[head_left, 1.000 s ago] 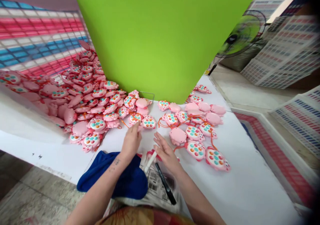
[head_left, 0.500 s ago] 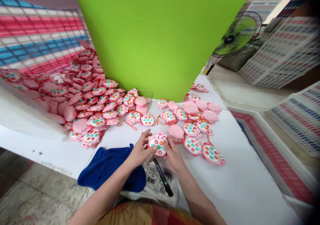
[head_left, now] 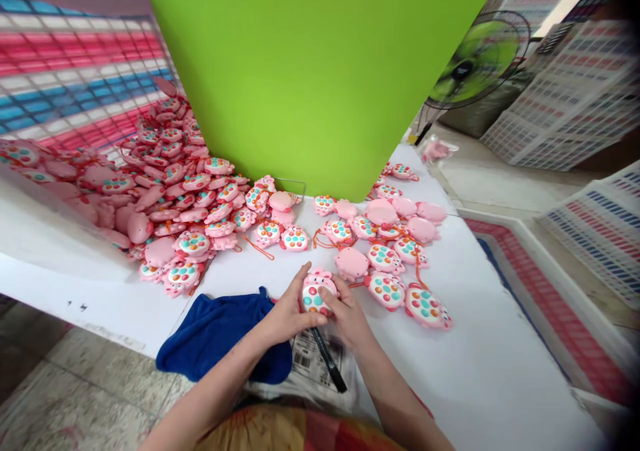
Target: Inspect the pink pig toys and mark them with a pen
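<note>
Between my two hands is a pink animal-shaped toy (head_left: 319,293) with a white front and coloured round buttons, its face side up. My left hand (head_left: 290,309) grips its left edge, thumb along the bottom. On the right edge my right hand (head_left: 345,307) holds it too, the thumb lying on the buttons. Just below, a black marker pen (head_left: 327,361) rests on a printed plastic bag (head_left: 305,357). A dark blue cloth (head_left: 215,334) lies beside my left forearm. More of these toys (head_left: 384,291) lie to the right of my hands, several with orange cords.
A big heap of the same pink toys (head_left: 165,191) fills the left of the white table (head_left: 480,364). A tall green panel (head_left: 320,77) stands at the back. Beyond the right edge are a fan (head_left: 463,71), stacked white crates (head_left: 565,104) and a red-bottomed crate (head_left: 550,297).
Both hands keep hold of the toy and have shifted slightly. My right thumb has moved onto the buttons, and my left thumb has slid down to the toy's lower edge.
</note>
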Available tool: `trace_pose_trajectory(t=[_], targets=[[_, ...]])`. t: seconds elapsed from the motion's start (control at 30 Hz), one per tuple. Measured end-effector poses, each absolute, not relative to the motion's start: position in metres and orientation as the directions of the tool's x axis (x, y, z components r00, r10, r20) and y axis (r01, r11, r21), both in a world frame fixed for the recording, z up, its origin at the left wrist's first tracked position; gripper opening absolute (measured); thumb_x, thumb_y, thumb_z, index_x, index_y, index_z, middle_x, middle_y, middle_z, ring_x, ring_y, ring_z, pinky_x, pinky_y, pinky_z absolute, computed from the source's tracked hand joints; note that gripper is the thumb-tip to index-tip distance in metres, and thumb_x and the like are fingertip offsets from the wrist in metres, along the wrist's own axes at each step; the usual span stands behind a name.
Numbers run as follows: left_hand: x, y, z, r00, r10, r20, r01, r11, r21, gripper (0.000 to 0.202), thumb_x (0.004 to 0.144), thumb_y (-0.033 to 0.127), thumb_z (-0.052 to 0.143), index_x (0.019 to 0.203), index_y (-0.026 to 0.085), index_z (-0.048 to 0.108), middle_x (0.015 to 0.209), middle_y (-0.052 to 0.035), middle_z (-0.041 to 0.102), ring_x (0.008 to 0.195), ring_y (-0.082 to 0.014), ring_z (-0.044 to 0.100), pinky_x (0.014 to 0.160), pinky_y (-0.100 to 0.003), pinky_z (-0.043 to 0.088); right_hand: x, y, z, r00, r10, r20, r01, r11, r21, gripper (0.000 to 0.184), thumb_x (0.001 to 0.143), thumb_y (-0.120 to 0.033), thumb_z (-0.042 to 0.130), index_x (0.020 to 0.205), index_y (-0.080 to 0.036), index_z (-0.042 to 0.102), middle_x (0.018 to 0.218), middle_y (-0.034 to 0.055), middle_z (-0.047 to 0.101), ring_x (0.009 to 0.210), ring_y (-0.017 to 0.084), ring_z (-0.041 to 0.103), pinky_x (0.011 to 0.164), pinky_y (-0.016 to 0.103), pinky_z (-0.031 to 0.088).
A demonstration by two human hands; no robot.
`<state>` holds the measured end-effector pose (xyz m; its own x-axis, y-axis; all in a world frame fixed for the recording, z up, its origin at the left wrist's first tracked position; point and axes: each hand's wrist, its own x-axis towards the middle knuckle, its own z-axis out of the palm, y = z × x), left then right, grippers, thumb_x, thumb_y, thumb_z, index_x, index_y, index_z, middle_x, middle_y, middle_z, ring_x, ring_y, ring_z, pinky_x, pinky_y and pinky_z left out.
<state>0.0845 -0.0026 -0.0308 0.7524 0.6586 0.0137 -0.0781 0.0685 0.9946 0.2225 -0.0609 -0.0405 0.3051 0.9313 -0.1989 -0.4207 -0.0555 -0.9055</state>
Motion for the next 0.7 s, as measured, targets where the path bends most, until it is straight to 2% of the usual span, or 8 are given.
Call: trace_pose_trajectory(t=[0.1,0.17,0.23,0.3,0.37,0.43,0.53,0.7], targets=[[0.088,0.006,-0.036,0.72,0.693,0.034,0.061,-0.112,0.992,0.098,0.07,0.044,0.075,0.148,0.021,0.021,0.141,-0.0172,0.04,0.12,-0.0304,0.05,0.099,-0.044,0.044,0.234,-0.054,-0.04,0.384,0.888,-0.253,-0.477,-0.044,-0.878,0.04,0.072,-0.036,0.074,0.108,-0.025,0.061,0.096,0.0003,0.068,0.077,0.016,0.064,0.066,0.028,0.054],[0.092,0.02,-0.037,0.692,0.716,0.09,0.159,-0.274,0.949,0.08,0.079,0.038,0.067,0.146,0.022,0.026,0.139,-0.0168,0.041,0.118,-0.028,0.052,0.097,-0.045,0.046,0.249,-0.049,-0.037,0.49,0.829,-0.27,-0.564,0.066,-0.823,0.043,0.071,-0.037,0.074,0.111,-0.029,0.059,0.106,-0.0004,0.067,0.086,0.018,0.065,0.071,0.032,0.056],[0.099,0.04,-0.037,0.667,0.724,0.176,0.286,-0.467,0.837,0.064,0.084,0.03,0.061,0.142,0.022,0.034,0.138,-0.0156,0.043,0.122,-0.027,0.048,0.1,-0.047,0.043,0.265,-0.045,-0.035,0.575,0.778,-0.254,-0.623,0.215,-0.752,0.039,0.071,-0.04,0.074,0.106,-0.029,0.06,0.11,-0.0005,0.066,0.096,0.019,0.065,0.08,0.036,0.056],[0.108,0.063,-0.04,0.665,0.711,0.229,0.436,-0.618,0.654,0.057,0.083,0.024,0.061,0.136,0.02,0.04,0.139,-0.0155,0.043,0.129,-0.0279,0.041,0.106,-0.049,0.036,0.278,-0.043,-0.034,0.61,0.755,-0.24,-0.643,0.295,-0.707,0.035,0.071,-0.042,0.073,0.1,-0.026,0.063,0.11,0.0012,0.067,0.103,0.021,0.064,0.087,0.036,0.054],[0.117,0.084,-0.046,0.673,0.706,0.223,0.54,-0.674,0.505,0.057,0.08,0.02,0.064,0.132,0.017,0.044,0.141,-0.0166,0.041,0.133,-0.03,0.035,0.108,-0.052,0.032,0.282,-0.043,-0.035,0.585,0.763,-0.276,-0.661,0.251,-0.707,0.037,0.07,-0.043,0.074,0.101,-0.026,0.064,0.11,0.0033,0.068,0.104,0.021,0.065,0.087,0.034,0.053],[0.126,0.1,-0.054,0.682,0.703,0.203,0.575,-0.686,0.445,0.054,0.077,0.017,0.066,0.128,0.017,0.047,0.142,-0.0171,0.04,0.135,-0.0323,0.031,0.109,-0.055,0.029,0.277,-0.045,-0.04,0.528,0.781,-0.333,-0.675,0.148,-0.723,0.043,0.068,-0.042,0.076,0.105,-0.024,0.063,0.111,0.0055,0.069,0.101,0.022,0.066,0.082,0.031,0.054],[0.132,0.112,-0.065,0.686,0.696,0.213,0.565,-0.694,0.446,0.039,0.081,0.011,0.059,0.119,0.018,0.055,0.139,-0.0149,0.044,0.134,-0.0324,0.032,0.106,-0.057,0.031,0.263,-0.045,-0.049,0.431,0.809,-0.4,-0.691,0.01,-0.723,0.046,0.064,-0.04,0.08,0.103,-0.021,0.064,0.11,0.0079,0.069,0.098,0.022,0.067,0.077,0.029,0.054],[0.125,0.109,-0.066,0.691,0.676,0.257,0.506,-0.705,0.497,0.026,0.081,0.008,0.056,0.104,0.018,0.064,0.118,-0.0094,0.059,0.117,-0.024,0.048,0.101,-0.043,0.041,0.249,-0.039,-0.058,0.352,0.839,-0.415,-0.689,-0.068,-0.722,0.048,0.066,-0.04,0.079,0.107,-0.02,0.064,0.116,0.009,0.065,0.101,0.023,0.065,0.079,0.032,0.055]])
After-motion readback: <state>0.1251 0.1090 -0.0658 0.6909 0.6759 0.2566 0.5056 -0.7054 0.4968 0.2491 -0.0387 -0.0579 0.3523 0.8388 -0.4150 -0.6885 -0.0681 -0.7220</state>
